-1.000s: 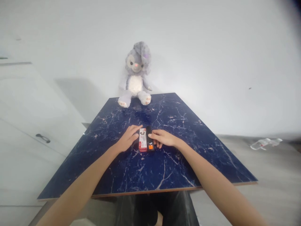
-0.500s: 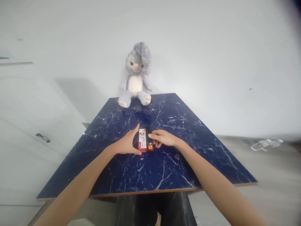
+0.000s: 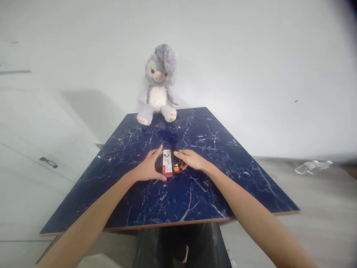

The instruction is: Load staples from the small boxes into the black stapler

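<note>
A small white-and-red box [image 3: 167, 163] lies near the middle of the blue marbled table [image 3: 189, 201]. My left hand [image 3: 150, 165] spans its left side, thumb at the near end and a finger at the far end, with a gap at the palm. Right against the box lies a narrow black object with an orange patch [image 3: 175, 162]; its exact kind is not clear. My right hand [image 3: 191, 159] pinches that black object from the right, thumb on top and the other fingers curled at its side.
A grey plush rabbit [image 3: 158, 87] sits at the table's far edge against the white wall. On the floor to the right lies a clear plastic item [image 3: 311, 166]. A dark handle [image 3: 48, 162] shows at the left. My legs are below the near edge.
The whole view has shifted slightly, so everything appears a little higher and further left. Both hands keep their places at the box and the black object.
</note>
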`<action>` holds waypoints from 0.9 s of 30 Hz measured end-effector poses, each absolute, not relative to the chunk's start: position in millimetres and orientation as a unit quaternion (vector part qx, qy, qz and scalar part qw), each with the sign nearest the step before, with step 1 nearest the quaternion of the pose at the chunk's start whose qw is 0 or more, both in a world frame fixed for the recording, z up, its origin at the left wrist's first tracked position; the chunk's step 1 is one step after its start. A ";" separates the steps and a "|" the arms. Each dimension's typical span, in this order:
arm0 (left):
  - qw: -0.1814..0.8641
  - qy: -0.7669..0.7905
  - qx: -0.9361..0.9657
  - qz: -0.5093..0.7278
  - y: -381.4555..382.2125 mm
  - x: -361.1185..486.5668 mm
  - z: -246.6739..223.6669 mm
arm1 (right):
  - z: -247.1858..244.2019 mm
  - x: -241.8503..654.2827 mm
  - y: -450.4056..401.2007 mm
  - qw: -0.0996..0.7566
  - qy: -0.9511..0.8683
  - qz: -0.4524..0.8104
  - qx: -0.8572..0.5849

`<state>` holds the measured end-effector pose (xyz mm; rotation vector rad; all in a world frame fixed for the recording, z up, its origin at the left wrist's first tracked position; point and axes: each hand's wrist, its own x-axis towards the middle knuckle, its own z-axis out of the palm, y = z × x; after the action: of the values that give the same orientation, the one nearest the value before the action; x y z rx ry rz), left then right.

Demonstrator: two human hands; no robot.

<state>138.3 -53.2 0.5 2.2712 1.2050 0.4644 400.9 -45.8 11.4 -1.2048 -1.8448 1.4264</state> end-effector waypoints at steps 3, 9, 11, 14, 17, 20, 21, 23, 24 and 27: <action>0.245 0.455 0.838 0.174 -51.1 143.1 -1.0 | 13.5 400.2 -47.0 0.272 -0.732 0.401 -0.479; 0.210 0.459 0.847 0.167 -33.6 160.0 -0.4 | 16.2 399.4 -45.1 0.297 -0.733 0.189 -0.581; 0.206 0.452 0.851 0.170 -22.8 170.0 -2.2 | 17.4 402.1 -43.3 0.312 -0.711 0.166 -0.608; 0.204 0.450 0.851 0.176 -4.2 190.8 -7.0 | 18.7 411.1 -38.0 0.336 -0.676 0.150 -0.638; 0.194 0.449 0.853 0.183 14.7 219.5 -11.5 | 19.0 425.2 -30.1 0.355 -0.641 0.134 -0.667; 0.186 0.439 0.858 0.190 32.8 255.1 -13.4 | 18.6 441.6 -21.5 0.362 -0.595 0.114 -0.709; 0.184 0.435 0.860 0.191 38.7 267.7 -13.4 | 18.4 447.3 -18.8 0.366 -0.579 0.109 -0.721; 0.183 0.426 0.865 0.190 49.9 292.1 -12.6 | 18.1 458.5 -13.9 0.380 -0.548 0.101 -0.738; 0.183 0.419 0.869 0.188 55.1 303.2 -12.0 | 17.8 463.9 -11.8 0.387 -0.535 0.101 -0.744; 0.180 0.389 0.884 0.184 67.4 328.1 -9.9 | 15.4 477.0 -6.4 0.413 -0.504 0.105 -0.751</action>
<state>328.1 67.4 -9.9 2.4983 1.1005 0.5212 477.0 -6.4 15.4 -1.8887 -1.2683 0.2640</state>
